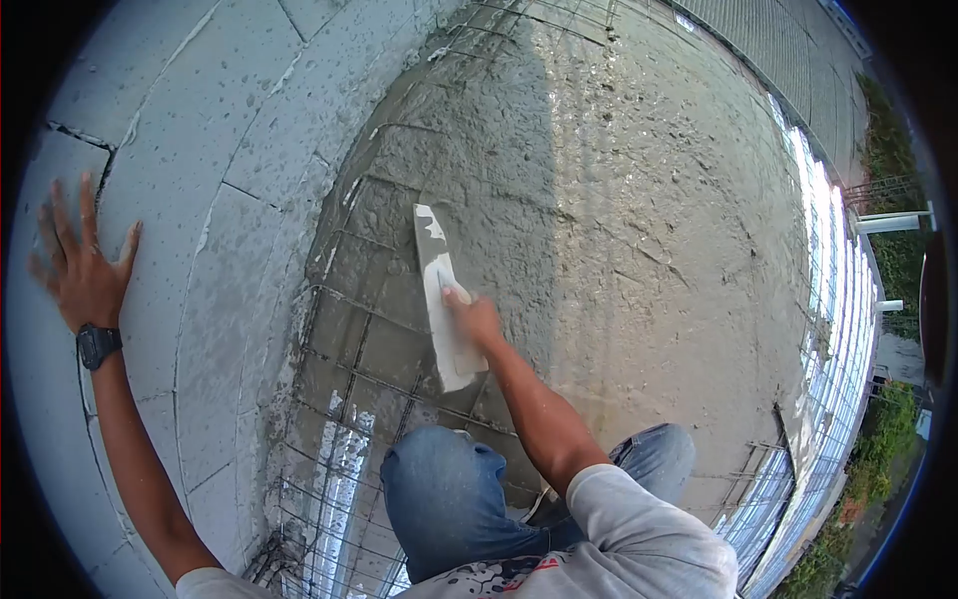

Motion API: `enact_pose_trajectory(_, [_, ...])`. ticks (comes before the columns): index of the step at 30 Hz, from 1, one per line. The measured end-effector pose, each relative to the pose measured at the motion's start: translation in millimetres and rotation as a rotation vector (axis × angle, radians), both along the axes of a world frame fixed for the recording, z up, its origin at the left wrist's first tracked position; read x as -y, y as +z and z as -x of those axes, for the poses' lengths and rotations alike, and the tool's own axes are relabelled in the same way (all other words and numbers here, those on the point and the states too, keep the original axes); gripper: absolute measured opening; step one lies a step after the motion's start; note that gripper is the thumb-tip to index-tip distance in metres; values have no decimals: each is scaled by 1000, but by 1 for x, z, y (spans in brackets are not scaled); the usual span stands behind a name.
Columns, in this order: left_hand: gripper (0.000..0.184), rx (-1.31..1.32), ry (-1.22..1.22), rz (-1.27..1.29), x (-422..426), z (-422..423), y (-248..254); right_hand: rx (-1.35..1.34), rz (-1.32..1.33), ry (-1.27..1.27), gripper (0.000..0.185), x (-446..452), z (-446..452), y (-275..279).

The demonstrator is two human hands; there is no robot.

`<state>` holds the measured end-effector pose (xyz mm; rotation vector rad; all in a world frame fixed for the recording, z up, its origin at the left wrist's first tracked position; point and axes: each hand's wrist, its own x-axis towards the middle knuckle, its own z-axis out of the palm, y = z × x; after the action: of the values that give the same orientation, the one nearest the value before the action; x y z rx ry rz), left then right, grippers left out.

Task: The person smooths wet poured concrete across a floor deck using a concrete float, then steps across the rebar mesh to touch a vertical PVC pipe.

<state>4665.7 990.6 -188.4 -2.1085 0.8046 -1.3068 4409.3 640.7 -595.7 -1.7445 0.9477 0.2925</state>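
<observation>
My right hand is wrapped round the handle of a long plastering trowel, its pale blade partly smeared with grey mortar. The blade lies on or just above the wet concrete, near the edge where the poured part meets bare mesh; I cannot tell whether it touches. My left hand, with a black watch at the wrist, rests with spread fingers against the grey block wall. Nothing is held in it.
Steel reinforcement mesh shows below the trowel, over shiny metal decking. My bent knees are close beneath. On the right are more decking, a corrugated roof and greenery. Sunlight falls on the right part of the concrete.
</observation>
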Motion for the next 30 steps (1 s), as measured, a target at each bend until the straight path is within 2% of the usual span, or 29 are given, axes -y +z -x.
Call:
enact_pose_trajectory(3, [88,-236,1174,-141,85,45,25,101,-49,-43,68,-75,-15,-34])
enact_pose_trajectory(4, [87,-208,1180,-148,86,44,25,68,-304,-46,76,-72,-12,-17])
enact_pose_trajectory(6, [85,-171,1193,-188,84,42,18,152,-113,-107,74,-44,12,16])
enact_pose_trajectory(7, [84,-183,1289,-222,101,47,21,143,32,-135,70,-12,24,24])
enact_pose_trajectory(8, [84,-187,1272,-218,100,44,20,156,106,-277,64,26,38,27])
enact_pose_trajectory(9, [83,-191,1260,-217,95,41,18,305,300,-383,50,70,53,25])
enact_pose_trajectory(10, [83,-190,1247,-216,86,37,17,233,107,-553,44,119,70,25])
enact_pose_trajectory(11, [83,-70,861,-176,62,27,12,291,98,-756,40,158,79,39])
enact_pose_trajectory(12, [83,48,475,-133,27,11,4,247,264,-830,42,210,99,14])
enact_pose_trajectory(13, [83,109,281,-105,18,7,2,159,395,-923,46,251,112,6])
enact_pose_trajectory(14, [83,166,87,-92,8,4,0,103,348,-1002,49,292,125,-13])
enact_pose_trajectory(15, [84,168,84,-96,12,4,1,46,297,-1079,52,323,132,-30])
enact_pose_trajectory(16, [84,171,83,-99,14,4,1,-22,358,-1075,51,339,126,-33])
enact_pose_trajectory(18, [84,175,84,-107,18,5,1,11,506,-972,52,329,80,-10])
enact_pose_trajectory(21, [85,170,70,-132,23,7,1,156,198,-674,52,300,-8,-2])
enact_pose_trajectory(22, [86,173,63,-132,25,7,2,171,155,-605,49,289,-44,-33])
enact_pose_trajectory(23, [86,176,56,-132,27,7,3,207,388,-467,52,273,-81,-61])
enact_pose_trajectory(24, [86,176,50,-129,28,8,3,222,184,-530,58,234,-107,-38])
enact_pose_trajectory(25, [86,176,55,-128,27,6,3,211,343,-466,64,200,-128,-27])
enact_pose_trajectory(26, [86,176,61,-126,26,5,3,161,195,-357,67,175,-143,-8])
enact_pose_trajectory(30, [85,144,79,-118,22,8,-2,205,275,-76,61,102,-169,-13])
